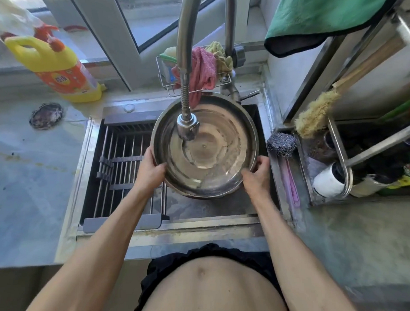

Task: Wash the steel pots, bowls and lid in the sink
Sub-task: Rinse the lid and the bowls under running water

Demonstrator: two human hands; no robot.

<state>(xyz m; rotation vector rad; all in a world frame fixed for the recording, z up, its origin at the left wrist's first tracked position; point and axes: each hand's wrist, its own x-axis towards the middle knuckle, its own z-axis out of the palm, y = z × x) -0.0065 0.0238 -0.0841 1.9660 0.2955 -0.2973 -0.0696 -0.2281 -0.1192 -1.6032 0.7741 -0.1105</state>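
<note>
At the bottom of the frame a bare midriff and two forearms are reaching up toward the middle. The left hand (150, 169) is gripping the lower-left rim of a large steel bowl (223, 142), thumb curling over the edge into the bowl. The right hand (256, 174) is gripping the lower-right rim in the same way, thumb hooking inside. The bowl is sitting at the centre of the frame, over the right part of the sink (248, 203), its open side facing up and slightly tilted toward the viewer, with a little water pooling on its bottom. Left of it, a drain rack (119, 171) of metal bars is lying across the sink's left part. The faucet head (187, 128) is hanging right above the bowl's inside, its hose curving up to the top of the frame. On the right, a steel wool scrubber (282, 144) is resting just beside the sink, near a brush (314, 115). Farther back, a wire caddy is holding a pink cloth (202, 71). At upper left a yellow detergent bottle (60, 66) is leaning on the counter; at upper right a green towel (320, 19) is hanging.
</note>
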